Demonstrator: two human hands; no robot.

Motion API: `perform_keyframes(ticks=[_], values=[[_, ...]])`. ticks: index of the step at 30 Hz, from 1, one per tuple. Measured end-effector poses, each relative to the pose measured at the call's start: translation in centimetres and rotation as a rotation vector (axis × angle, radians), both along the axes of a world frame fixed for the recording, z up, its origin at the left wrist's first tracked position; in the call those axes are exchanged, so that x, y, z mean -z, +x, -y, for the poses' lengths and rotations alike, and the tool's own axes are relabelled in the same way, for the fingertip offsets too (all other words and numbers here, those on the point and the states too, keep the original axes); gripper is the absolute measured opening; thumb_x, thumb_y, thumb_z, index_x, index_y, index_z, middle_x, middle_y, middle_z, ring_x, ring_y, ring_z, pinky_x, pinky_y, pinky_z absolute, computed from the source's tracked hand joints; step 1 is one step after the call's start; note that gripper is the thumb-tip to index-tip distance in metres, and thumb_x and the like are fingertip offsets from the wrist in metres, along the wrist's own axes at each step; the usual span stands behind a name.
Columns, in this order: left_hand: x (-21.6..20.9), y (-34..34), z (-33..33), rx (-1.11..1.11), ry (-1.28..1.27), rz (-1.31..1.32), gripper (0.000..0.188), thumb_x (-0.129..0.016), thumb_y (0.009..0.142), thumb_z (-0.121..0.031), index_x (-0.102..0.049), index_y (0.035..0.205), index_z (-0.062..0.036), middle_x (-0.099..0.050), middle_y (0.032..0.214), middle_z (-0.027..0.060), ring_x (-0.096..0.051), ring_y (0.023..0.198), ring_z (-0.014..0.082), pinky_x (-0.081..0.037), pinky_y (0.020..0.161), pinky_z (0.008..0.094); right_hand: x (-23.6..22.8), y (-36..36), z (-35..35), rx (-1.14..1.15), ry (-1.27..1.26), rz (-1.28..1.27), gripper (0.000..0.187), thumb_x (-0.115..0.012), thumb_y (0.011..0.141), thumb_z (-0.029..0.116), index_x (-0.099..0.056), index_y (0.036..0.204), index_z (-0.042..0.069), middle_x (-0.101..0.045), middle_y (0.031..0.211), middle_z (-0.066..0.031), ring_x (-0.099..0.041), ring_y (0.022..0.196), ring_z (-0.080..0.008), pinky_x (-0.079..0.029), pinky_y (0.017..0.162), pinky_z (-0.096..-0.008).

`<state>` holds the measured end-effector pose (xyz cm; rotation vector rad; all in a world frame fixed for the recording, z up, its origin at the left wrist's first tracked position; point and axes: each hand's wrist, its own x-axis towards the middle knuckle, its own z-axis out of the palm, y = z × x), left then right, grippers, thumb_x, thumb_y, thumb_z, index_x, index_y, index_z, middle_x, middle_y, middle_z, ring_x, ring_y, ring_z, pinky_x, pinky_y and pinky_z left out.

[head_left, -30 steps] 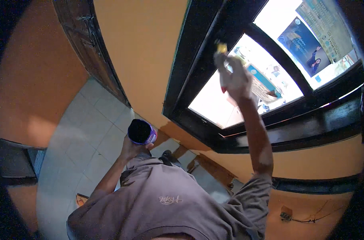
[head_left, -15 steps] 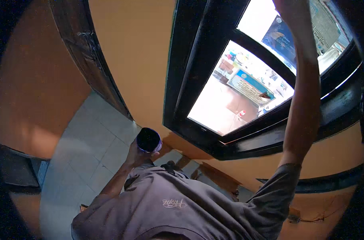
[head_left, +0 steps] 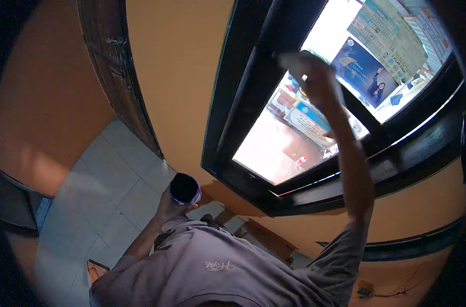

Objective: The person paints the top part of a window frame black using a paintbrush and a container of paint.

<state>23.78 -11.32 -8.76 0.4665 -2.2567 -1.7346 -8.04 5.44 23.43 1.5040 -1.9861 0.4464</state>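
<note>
My left hand (head_left: 167,206) grips a purple can (head_left: 185,190) with a dark inside, held upright at waist height on the left. Raised to the black window frame (head_left: 245,84), my right hand (head_left: 312,74) has its fingers drawn together close to the frame's upright. The hand is smeared by motion, and what it pinches is too blurred to name. My right forearm crosses in front of the lower glass pane (head_left: 266,148) and the crossbar.
Through the glass show a blue poster (head_left: 363,71) and a pale printed sheet (head_left: 391,38). A dark wooden door (head_left: 107,66) stands at the left, beyond the tiled floor (head_left: 115,189). An orange object (head_left: 95,271) lies low at the left. Cables (head_left: 391,293) hang at the lower right.
My right hand has come down and left from the top of the window to the frame's upright. My left hand still holds the can at nearly the same place.
</note>
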Motion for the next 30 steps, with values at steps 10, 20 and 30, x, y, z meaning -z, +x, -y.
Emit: perform_keyframes(ticks=[10,20,30], values=[[3.8,-0.3,-1.5,0.008,0.225,-0.120,0.081,-0.092,0.055,-0.018,-0.046,0.121,-0.0041,-0.059,0.112,0.0059,-0.056,0.105,0.0158,-0.046,0.094,0.0304,-22.3,3.6,1.3,0.140,-0.301,-0.345,0.016,-0.065,0.083,0.015,-0.064,0.078,0.000,-0.063,0.064,-0.0109,-0.060,0.058,-0.0194,-0.047,0.055,-0.0323],[0.1,0.8,-2.5,-0.120,0.706,-0.176,0.083,-0.091,0.054,-0.025,-0.047,0.121,-0.0046,-0.059,0.112,0.0078,-0.057,0.105,0.0189,-0.046,0.094,0.0333,-7.3,2.9,2.6,0.128,0.228,-0.566,0.024,-0.068,0.075,0.000,-0.069,0.097,0.008,-0.066,0.101,-0.0109,-0.066,0.088,-0.0259,-0.055,0.073,-0.0323],[0.5,1.2,-2.5,-0.140,0.072,-0.069,0.080,-0.091,0.055,-0.025,-0.048,0.120,-0.0043,-0.059,0.114,0.0092,-0.057,0.105,0.0195,-0.046,0.093,0.0340,-21.5,-0.2,2.3,0.229,0.103,-0.139,0.017,-0.064,0.084,0.022,-0.066,0.093,0.007,-0.068,0.084,-0.0108,-0.068,0.070,-0.0183,-0.054,0.069,-0.0326]])
